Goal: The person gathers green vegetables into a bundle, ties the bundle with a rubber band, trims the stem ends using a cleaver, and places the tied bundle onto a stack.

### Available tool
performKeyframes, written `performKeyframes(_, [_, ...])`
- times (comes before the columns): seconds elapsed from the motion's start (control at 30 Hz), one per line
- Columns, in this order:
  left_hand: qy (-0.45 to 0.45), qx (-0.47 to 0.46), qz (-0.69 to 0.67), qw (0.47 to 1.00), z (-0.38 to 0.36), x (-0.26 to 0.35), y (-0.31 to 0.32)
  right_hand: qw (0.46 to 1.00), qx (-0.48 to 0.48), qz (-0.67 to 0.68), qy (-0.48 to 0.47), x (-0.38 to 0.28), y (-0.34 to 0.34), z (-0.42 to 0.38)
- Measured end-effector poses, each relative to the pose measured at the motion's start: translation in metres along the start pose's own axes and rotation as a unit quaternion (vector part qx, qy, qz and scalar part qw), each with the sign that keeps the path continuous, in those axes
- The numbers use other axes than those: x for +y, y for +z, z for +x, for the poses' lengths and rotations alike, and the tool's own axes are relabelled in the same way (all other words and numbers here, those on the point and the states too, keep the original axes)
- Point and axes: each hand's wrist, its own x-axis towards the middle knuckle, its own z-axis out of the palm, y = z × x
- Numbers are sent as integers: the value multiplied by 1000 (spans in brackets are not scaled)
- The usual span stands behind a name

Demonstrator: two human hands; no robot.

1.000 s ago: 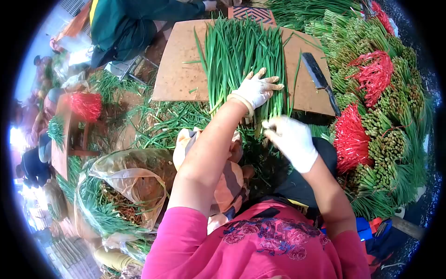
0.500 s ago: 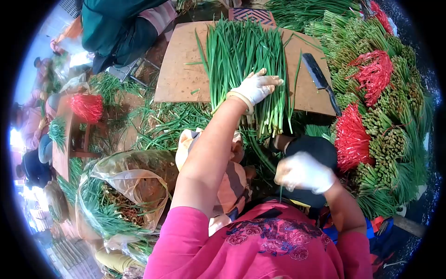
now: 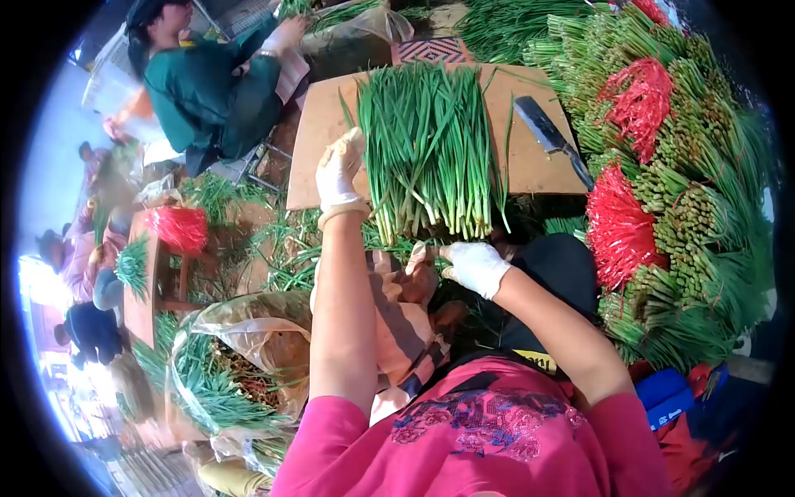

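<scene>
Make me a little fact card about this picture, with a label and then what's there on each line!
Board: flat, brown
On the board: long green leaves, pale stem ends poking past the near edge
Knife: dark blade, lying right of the leaves
Left hand: white glove, raised at the leaves' left side
Right hand: white glove, near the stem ends; I can't tell what its fingers touch
Far right: big pile of green bundles, with red strips on it
Someone else: person in dark green, sitting at upper left
</scene>
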Motion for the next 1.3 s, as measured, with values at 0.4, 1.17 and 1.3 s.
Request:
performKeyframes(0.4, [261, -279, 243, 892, -136, 21, 92, 838, 231, 494, 25, -22, -71, -119])
performKeyframes(1.17, [-102, -566, 372, 729, -240, -88, 234, 716, 436, 489, 239, -6, -48, -379])
performKeyframes(1.3, [-218, -503, 280, 788, -240, -121, 235, 771, 384, 465, 205, -9, -63, -361])
